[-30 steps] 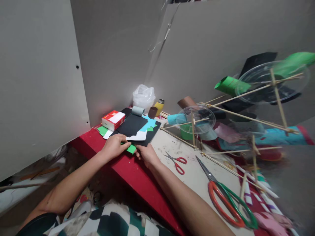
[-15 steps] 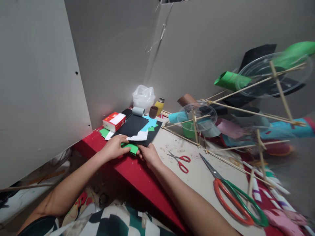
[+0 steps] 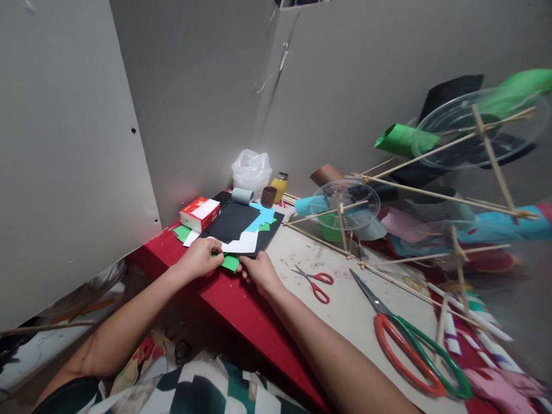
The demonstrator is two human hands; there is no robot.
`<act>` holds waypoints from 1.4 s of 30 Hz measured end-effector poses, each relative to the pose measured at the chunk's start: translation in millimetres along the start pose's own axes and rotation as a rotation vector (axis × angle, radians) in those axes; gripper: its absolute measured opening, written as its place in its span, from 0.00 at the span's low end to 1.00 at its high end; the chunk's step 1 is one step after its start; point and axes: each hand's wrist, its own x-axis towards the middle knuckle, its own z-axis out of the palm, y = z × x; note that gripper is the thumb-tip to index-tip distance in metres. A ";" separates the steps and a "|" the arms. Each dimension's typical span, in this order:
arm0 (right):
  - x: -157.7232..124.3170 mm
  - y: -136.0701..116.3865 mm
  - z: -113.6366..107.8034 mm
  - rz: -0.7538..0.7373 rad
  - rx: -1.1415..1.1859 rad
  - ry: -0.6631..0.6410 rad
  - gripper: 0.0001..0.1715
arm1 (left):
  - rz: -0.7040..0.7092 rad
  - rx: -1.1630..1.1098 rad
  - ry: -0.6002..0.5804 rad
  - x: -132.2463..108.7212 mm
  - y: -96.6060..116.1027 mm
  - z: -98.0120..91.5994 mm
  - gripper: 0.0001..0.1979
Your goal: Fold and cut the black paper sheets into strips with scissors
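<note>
A small piece of green paper [image 3: 230,263] is held between my two hands above the front edge of the table. My left hand [image 3: 205,257] pinches its left end, fingers curled. On the other end, the thumb and fingers of my right hand [image 3: 257,269] are closed. Just beyond my hands lie black paper sheets [image 3: 235,221], a white paper piece [image 3: 241,242] and a light blue paper piece [image 3: 263,215]. A red and white box [image 3: 200,214] rests on the left of this pile. Small red-handled scissors [image 3: 314,282] lie open to the right of my right hand.
Large scissors [image 3: 409,339] with orange and green handles lie at right. A wooden-stick frame [image 3: 405,187] with clear plastic discs and paper tubes stands behind them. A yellow jar [image 3: 279,185], brown paper roll [image 3: 268,196], grey paper roll [image 3: 242,195] and white plastic bag [image 3: 251,169] sit at the back.
My left hand's fingers have curled in more and shifted slightly left along the green paper. My right hand keeps nearly the same place. The other things have not moved.
</note>
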 end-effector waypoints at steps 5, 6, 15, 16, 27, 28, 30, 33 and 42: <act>-2.3 -2.2 -0.3 -0.041 0.061 0.004 0.13 | -0.034 -0.048 -0.029 4.4 -2.5 -0.2 0.07; -2.7 -2.5 -0.2 -0.055 0.081 0.017 0.11 | -0.040 -0.058 -0.035 5.3 -3.3 -0.4 0.07; -6.2 -3.0 -0.7 -0.148 0.220 0.121 0.11 | -0.077 -0.134 -0.024 3.1 -10.3 2.5 0.05; -6.5 -2.9 -1.0 -0.142 0.224 0.111 0.11 | -0.078 -0.140 0.001 1.4 -11.0 4.1 0.05; -7.5 1.3 1.3 -0.086 0.267 0.080 0.11 | -0.043 -0.185 0.159 -7.5 -13.7 17.0 0.07; -10.3 1.1 2.2 -0.085 0.275 0.079 0.11 | -0.042 -0.192 0.173 -7.4 -14.2 17.6 0.07; -16.5 0.3 4.6 -0.067 0.288 0.066 0.10 | -0.046 -0.208 0.197 -7.6 -15.2 19.0 0.07; -23.7 -1.7 8.9 0.008 0.293 0.022 0.08 | -0.047 -0.223 0.216 -9.0 -17.2 22.5 0.07; -21.5 -13.7 19.6 0.238 0.257 0.028 0.08 | -0.055 -0.201 0.244 -10.4 -20.6 31.2 0.07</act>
